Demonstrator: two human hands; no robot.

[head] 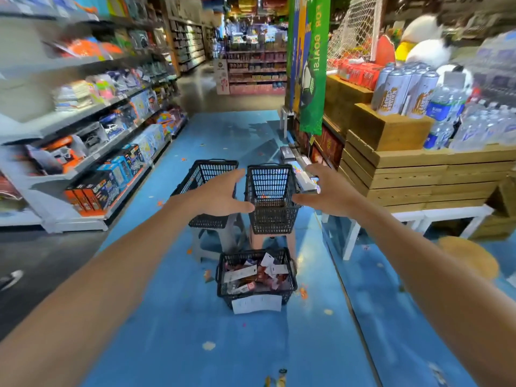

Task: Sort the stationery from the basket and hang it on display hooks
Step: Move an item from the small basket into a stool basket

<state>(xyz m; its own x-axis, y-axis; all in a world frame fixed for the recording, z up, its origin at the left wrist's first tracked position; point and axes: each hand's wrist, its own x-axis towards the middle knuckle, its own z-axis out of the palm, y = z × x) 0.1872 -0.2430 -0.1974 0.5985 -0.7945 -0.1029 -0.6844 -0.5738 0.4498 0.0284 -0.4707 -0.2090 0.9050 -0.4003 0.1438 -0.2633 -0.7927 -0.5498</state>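
Blue floor (167,317) w/ black basket (221,277) of packs, paper sheet (257,303) at its front; grey stool (223,239) behind.

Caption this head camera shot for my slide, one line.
Open left hand and right hand reach for a raised black basket; stationery basket sits on the blue floor.

Toy shelves (83,162) left; bottled water (444,107) on wooden crates (405,177).
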